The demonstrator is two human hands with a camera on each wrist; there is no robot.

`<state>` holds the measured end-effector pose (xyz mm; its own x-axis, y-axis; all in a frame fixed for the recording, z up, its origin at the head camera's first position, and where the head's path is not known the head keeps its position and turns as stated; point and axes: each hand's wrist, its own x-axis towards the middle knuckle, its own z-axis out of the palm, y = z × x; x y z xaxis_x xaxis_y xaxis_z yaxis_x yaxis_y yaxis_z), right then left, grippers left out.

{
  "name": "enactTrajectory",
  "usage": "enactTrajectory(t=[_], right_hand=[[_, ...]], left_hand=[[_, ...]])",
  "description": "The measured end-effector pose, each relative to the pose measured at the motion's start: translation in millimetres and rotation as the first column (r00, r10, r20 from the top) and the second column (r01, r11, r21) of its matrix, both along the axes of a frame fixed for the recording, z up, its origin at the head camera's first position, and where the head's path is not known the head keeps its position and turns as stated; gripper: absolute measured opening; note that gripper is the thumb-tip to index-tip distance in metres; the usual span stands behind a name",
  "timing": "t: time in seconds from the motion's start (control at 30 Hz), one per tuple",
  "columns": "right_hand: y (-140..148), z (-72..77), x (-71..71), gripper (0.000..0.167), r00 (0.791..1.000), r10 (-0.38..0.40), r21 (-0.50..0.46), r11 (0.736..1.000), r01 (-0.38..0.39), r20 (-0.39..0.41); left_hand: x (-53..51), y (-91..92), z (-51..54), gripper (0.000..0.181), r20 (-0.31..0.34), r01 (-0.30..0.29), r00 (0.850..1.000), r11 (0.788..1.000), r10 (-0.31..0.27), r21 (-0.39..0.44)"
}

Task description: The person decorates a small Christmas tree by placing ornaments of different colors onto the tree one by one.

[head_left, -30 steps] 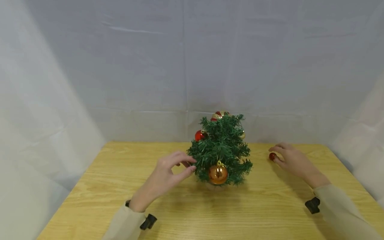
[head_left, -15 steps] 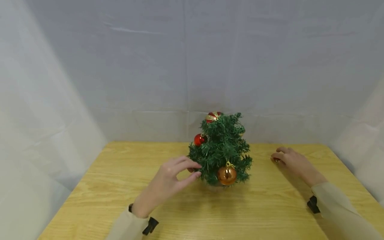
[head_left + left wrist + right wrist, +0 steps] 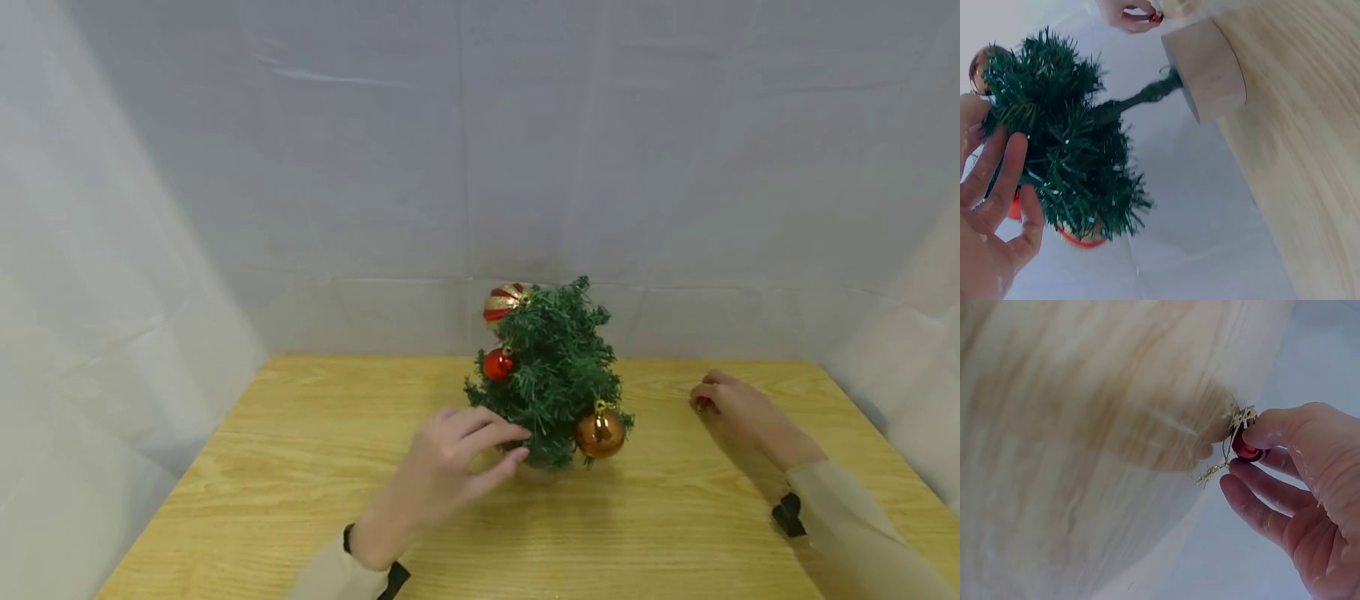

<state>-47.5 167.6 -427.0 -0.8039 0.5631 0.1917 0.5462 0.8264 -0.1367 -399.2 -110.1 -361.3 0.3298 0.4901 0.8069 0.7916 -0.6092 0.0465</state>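
A small green Christmas tree (image 3: 551, 375) stands on the wooden table, its round wooden base (image 3: 1207, 70) plain in the left wrist view. My left hand (image 3: 453, 462) is at the lower front branches, thumb and index finger drawn close around a branch tip. An orange-gold bauble (image 3: 600, 433) hangs just right of those fingertips. On the tree's left side hang a red bauble (image 3: 498, 364) and, above it, a red-and-gold striped bauble (image 3: 503, 306). Off to the right, my right hand (image 3: 742, 417) pinches a small dark-red bauble (image 3: 1249, 449) with a gold string loop (image 3: 1225, 456), low over the table.
The light wooden table (image 3: 315, 433) ends at a back edge close behind the tree and the right hand. A pale cloth (image 3: 360, 183) hangs behind it and along both sides.
The tree has turned: its front bauble has swung right and the striped one left. My left hand has moved right with the branches. My right hand has shifted slightly right with the dark-red bauble.
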Motion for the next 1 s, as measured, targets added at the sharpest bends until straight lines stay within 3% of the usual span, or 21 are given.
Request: enactTrajectory(t=[0.3,0.53,0.67,0.83,1.0], right_hand=[[-1,-0.9,1.8,0.016,0.999,-0.014,-0.046,0.999,0.013,-0.028],[-6,-1.3,5.7,0.019,0.989,0.059,0.091,0.995,-0.047,-0.133],[-20,1.1,10.1,0.023,0.98,0.059,0.144,0.989,-0.032,-0.192],[-39,8.0,14.1,0.027,0.962,0.007,0.144,0.989,0.034,-0.273],[-57,18.1,15.3,0.031,0.926,-0.035,0.133,0.987,0.092,-0.377]], left_hand=[[14.2,-0.8,-2.1,0.022,-0.016,-0.022,1.0,0.999,0.022,0.049],[17.1,1.0,-3.9,0.023,-0.02,-0.027,0.999,0.998,0.028,0.064],[14.1,3.1,-5.2,0.023,-0.018,-0.012,1.0,0.998,0.013,0.064],[10.5,5.5,-5.7,0.027,-0.026,0.015,1.0,0.997,-0.013,0.078],[7.1,8.1,-4.7,0.031,-0.034,0.048,0.998,0.995,-0.045,0.088]])
